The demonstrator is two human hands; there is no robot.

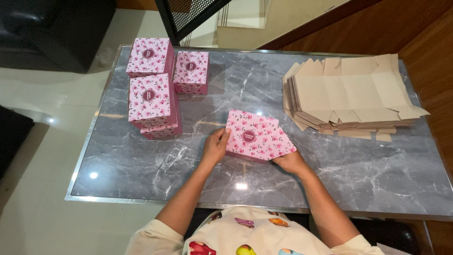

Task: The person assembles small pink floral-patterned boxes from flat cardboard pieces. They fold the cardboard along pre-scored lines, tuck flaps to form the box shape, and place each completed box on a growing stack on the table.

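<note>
At frame centre, the left hand (215,145) and right hand (291,162) grip the pink floral box (257,136) by opposite edges on the grey marble table (141,165); pressing evenly on both sides should keep it square.

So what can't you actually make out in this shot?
All from the head view:
- Underside of the pink floral box: hidden against the marble table.
- Right hand: its fingers are tucked under the box.
- Lower sheets of the flat cardboard stack: covered by the top sheet.
- Bottom box of the finished boxes: mostly hidden by the one above.
</note>
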